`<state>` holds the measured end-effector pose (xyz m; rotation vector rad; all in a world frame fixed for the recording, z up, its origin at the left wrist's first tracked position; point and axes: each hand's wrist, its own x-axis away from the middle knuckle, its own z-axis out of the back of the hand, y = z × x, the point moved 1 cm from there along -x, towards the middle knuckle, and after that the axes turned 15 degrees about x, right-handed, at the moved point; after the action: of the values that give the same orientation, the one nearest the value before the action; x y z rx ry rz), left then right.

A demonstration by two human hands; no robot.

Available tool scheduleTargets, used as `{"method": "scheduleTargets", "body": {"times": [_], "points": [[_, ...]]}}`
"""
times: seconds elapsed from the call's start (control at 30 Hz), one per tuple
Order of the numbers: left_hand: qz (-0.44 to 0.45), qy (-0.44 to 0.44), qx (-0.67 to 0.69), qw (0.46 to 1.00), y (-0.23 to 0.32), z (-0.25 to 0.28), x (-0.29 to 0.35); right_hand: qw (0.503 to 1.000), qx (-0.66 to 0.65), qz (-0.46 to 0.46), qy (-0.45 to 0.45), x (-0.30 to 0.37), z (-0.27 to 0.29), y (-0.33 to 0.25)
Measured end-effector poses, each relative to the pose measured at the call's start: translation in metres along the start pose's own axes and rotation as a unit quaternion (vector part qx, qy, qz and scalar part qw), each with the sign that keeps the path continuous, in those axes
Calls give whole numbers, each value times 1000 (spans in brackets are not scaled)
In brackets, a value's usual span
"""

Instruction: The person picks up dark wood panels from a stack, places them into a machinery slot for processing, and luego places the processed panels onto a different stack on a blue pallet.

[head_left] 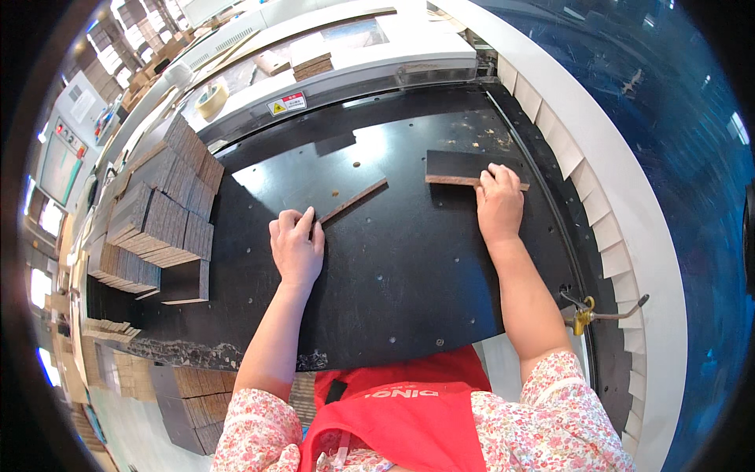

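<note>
My left hand [297, 245] is closed on the near end of a small dark board [355, 199], whose narrow brown edge slants away to the right. That board's face is hard to tell from the black tabletop [393, 291] around it. Farther right, my right hand [500, 203] grips the right part of another dark rectangular board [452, 167]. Its raw brown edge faces me, and my fingers cover part of its right side. The two boards are apart, each over the glossy black tabletop.
Stacks of dark-faced boards [161, 216] stand at the left, with more [189, 405] below the table's front edge. A tape roll [211, 100] lies on the white machine beam at the back. A pleated white strip [586, 181] and a yellow fitting [582, 316] border the right side.
</note>
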<state>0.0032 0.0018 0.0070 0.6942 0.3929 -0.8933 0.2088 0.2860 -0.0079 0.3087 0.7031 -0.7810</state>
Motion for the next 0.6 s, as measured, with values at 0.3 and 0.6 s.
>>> {"method": "scheduleTargets", "body": {"times": [0.3,0.6], "points": [[12,-12,30,999,1,3,-2,997,53,60,7,-74,-87,26],[28,-41,31,998,4,5,-8,992,98,64,-54,-167,-176,50]]}}
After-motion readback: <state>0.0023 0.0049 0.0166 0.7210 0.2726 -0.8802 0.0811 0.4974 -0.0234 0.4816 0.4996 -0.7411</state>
